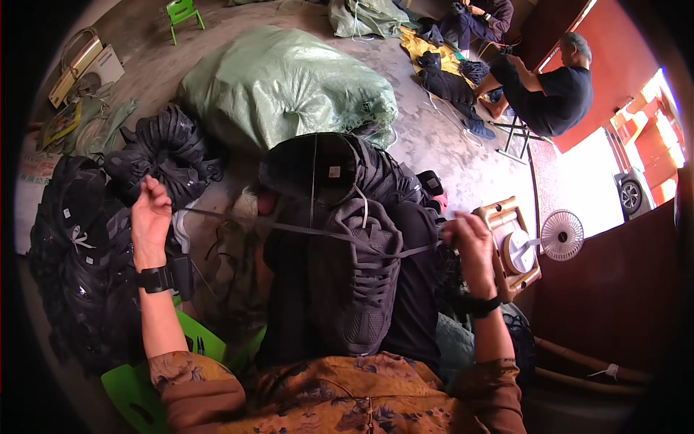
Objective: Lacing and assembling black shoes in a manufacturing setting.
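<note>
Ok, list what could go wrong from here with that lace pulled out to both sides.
1. The grey lace is stretched taut between the left hand and the right hand; it may slip from a grip or pull unevenly through the eyelets.
2. The dark grey shoe only rests on the lap, so a harder tug might tip it off.
3. The small fan stands close to the right hand and could get knocked.

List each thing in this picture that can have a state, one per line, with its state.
Left hand: closed, pinching one lace end.
Right hand: closed on the other lace end.
Lace: pulled taut between the hands.
Shoe: on the lap, partly laced.
Green sack: full, lying on the floor.
Fan: upright; running or not, cannot tell.
</note>
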Motion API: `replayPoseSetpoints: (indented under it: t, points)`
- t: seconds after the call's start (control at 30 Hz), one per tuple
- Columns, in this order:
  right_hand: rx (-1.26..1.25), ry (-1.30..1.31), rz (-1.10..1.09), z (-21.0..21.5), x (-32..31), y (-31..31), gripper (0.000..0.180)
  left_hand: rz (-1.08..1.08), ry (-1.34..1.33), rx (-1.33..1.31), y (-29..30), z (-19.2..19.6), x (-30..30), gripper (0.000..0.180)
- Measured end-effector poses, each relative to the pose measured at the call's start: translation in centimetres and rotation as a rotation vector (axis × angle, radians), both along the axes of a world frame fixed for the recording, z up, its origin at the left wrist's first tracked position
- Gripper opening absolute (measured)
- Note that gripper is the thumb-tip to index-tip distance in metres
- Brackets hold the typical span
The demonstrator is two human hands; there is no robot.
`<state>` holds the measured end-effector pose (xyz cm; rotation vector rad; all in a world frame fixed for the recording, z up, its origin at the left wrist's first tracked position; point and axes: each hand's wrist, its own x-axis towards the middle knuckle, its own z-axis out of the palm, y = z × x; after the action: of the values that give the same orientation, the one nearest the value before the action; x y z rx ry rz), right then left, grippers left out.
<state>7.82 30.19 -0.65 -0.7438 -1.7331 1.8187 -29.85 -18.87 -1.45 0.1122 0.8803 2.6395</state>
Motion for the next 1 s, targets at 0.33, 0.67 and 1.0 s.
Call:
replayPoseSetpoints:
  t: [0.33, 0.67, 1.0]
  points:
    - [0.226, -0.420, 0.695, 6.1, 0.9, -5.5, 0.014, 0.173, 0.342, -0.887, 1.9, 4.3, 7.8, 0.023]
    - [0.334, -0.315, 0.380, 4.1, -0.8, -7.8, 0.019, -0.050, 0.940, -1.037, 18.5, 2.5, 19.6, 0.005]
    - [1.217, -0.150, 0.077, 2.5, -1.3, -10.3, 0.008, 0.023, 1.140, -1.015, 19.8, 1.6, 23.8, 0.011]
